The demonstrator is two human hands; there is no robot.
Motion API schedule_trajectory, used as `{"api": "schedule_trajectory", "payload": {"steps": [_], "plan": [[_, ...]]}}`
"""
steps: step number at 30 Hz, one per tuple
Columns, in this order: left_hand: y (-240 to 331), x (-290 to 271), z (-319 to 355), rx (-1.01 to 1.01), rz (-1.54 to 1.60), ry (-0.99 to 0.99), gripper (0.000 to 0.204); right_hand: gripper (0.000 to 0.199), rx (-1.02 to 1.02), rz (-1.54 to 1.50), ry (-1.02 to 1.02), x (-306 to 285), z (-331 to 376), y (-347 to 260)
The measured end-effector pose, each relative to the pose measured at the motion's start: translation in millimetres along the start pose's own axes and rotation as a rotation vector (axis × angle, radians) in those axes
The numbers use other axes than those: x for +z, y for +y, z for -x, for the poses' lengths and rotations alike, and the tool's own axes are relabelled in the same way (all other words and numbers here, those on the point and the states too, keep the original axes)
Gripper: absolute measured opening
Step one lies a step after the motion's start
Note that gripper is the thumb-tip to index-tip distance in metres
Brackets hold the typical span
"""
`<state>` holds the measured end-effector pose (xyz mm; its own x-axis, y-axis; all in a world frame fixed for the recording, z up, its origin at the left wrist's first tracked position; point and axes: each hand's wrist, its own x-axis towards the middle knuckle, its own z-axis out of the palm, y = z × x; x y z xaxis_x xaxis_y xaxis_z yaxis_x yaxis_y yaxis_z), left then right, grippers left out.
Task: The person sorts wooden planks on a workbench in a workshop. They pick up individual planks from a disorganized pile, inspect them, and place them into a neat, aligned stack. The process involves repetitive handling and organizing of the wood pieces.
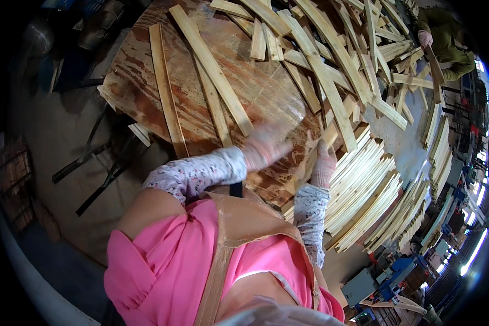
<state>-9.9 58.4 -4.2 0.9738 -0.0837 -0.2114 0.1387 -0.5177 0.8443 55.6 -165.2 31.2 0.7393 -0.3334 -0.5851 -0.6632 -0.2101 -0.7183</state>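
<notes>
My left hand [263,148], in a pinkish glove, is over the near part of the worn wooden tabletop [255,81]. It is blurred by motion, with its fingers reaching out to the right and nothing visible in them. Close to its wrist lie the near ends of two wooden strips [212,70] [214,106]. My right hand [323,164], gloved too, is closed at the table's right edge around a wooden strip [306,163], which is smeared by motion. Floral sleeves cover both my forearms.
A jumbled heap of wooden strips [337,60] covers the table's far right. Neat stacks of pale strips [358,182] stand right of my right hand. Another person [445,43] holds a strip at the far right. Dark metal legs [100,174] stick out at the left.
</notes>
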Motion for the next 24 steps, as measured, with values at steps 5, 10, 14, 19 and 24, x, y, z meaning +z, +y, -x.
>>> {"api": "schedule_trajectory", "payload": {"steps": [5, 10, 14, 19, 24], "plan": [[-79, -102, -46, -0.374, -0.415, 0.701, 0.107, 0.048, -0.246, 0.069, -0.036, -47, 17, 36], [-106, -142, -69, -0.777, -0.277, 0.7, 0.107, 0.047, -0.152, 0.414, 0.103, -57, 103, 36], [-144, -147, -50, -0.614, -0.024, 0.842, 0.092, 0.05, -0.288, 0.541, 0.302, -63, 103, 129], [-145, -169, -16, -0.127, 1.029, 0.704, 0.079, 0.054, -0.381, 0.662, 0.458, -41, 110, 144], [-95, -178, -10, 0.026, 1.52, 0.127, 0.082, 0.059, -0.312, 0.641, 0.581, -40, 115, 164]]}}
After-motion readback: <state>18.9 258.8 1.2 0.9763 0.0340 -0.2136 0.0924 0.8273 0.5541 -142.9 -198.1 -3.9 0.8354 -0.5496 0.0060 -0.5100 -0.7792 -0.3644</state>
